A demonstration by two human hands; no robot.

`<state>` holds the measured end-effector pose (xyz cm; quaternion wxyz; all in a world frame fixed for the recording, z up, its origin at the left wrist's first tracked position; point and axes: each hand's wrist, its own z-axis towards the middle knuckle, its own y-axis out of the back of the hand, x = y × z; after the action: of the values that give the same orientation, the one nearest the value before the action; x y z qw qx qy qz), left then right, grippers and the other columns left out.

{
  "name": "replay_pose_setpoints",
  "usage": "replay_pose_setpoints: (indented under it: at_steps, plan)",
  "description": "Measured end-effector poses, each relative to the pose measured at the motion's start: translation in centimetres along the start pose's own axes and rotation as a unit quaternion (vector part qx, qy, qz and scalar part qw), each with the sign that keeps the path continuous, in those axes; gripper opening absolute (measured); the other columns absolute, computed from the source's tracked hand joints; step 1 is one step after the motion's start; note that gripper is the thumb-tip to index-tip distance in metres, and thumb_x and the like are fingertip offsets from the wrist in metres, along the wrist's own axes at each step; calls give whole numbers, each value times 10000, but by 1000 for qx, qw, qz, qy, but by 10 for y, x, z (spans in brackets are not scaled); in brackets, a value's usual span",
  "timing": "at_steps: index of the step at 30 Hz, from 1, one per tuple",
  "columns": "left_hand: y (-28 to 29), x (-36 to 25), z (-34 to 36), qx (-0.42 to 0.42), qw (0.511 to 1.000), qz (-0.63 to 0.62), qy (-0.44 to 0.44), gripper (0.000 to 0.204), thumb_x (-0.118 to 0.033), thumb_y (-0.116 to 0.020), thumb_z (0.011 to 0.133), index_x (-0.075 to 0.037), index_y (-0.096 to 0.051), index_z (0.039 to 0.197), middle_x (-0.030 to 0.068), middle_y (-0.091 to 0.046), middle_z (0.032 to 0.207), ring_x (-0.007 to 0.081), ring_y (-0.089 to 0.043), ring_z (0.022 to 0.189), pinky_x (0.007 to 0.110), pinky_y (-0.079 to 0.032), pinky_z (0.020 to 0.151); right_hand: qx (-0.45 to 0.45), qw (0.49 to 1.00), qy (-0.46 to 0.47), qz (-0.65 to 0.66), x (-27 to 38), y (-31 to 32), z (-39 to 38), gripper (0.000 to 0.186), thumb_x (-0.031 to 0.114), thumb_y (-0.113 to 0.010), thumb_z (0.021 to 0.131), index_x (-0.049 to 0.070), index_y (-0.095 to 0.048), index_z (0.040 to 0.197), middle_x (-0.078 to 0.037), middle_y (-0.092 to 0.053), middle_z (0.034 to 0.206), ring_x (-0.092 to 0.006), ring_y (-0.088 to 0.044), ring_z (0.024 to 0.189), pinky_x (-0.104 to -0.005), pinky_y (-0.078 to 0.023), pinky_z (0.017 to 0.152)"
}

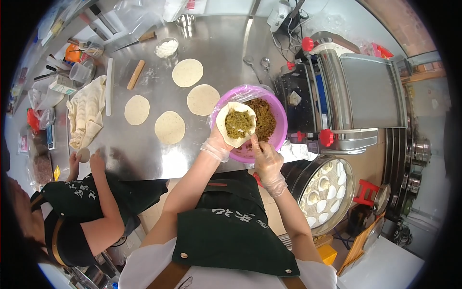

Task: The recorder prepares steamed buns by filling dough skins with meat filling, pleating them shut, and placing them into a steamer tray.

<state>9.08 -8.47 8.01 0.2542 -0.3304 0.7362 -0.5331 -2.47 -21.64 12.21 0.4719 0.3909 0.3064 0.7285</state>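
My gloved left hand (218, 143) holds a round dough wrapper (223, 115) with green-brown filling (237, 120) spread in its middle. My gloved right hand (267, 164) grips a thin utensil (249, 132), its tip in the filling. Just beyond and beneath both hands sits a pink bowl (282, 115) of darker chopped filling (264, 113), with clear plastic over its rim. Several flat dough rounds (187, 72) lie on the steel table (144, 159) to the left and behind.
A co-worker's hands (96, 160) hold a small dough piece at the left, near a cloth (85, 115) and rolling pin (135, 74). A roller machine (346, 91) stands at the right, above a round steamer (351, 188) with white pieces. A red stool (365, 192) is beside it.
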Motion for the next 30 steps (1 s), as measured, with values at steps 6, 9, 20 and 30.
replay_pose_setpoints:
  at_steps: [6, 9, 20, 30]
  plan:
    - [5, -3, -2, 3, 999, -37, 24, 382, -344, -459, 1003, -28, -624, 1139, 172, -686, 1069, 329, -680, 965, 470, -586, 836, 23, 991, -120, 49, 6, -2, -2, 657, -132, -606, 683, 115, -649, 1290, -47, -601, 790, -214, -635, 644, -332, -546, 564]
    - [3, -2, -1, -13, 999, -31, -10, 388, -362, -455, 1007, -42, -620, 1152, 159, -678, 1108, 315, -673, 999, 472, -582, 861, -15, 992, -124, 3, 17, -20, -9, 670, -146, -596, 700, 110, -629, 1318, -57, -610, 801, -234, -630, 648, -329, -540, 578]
    - [3, 3, 4, 72, 992, -102, -5, 393, -377, -472, 996, -48, -622, 1152, 145, -671, 1117, 313, -652, 1017, 469, -550, 887, 21, 926, -266, 265, 30, -3, -16, 559, -169, -560, 834, 67, -607, 1339, -56, -557, 758, -141, -545, 675, -241, -478, 667]
    - [2, 2, 11, 40, 995, -95, -14, 387, -384, -482, 991, -52, -630, 1124, 158, -670, 1100, 326, -656, 999, 453, -563, 862, 19, 979, -165, 116, 24, 17, -9, 608, -144, -610, 703, 74, -663, 1268, -70, -587, 768, -204, -616, 659, -296, -519, 590]
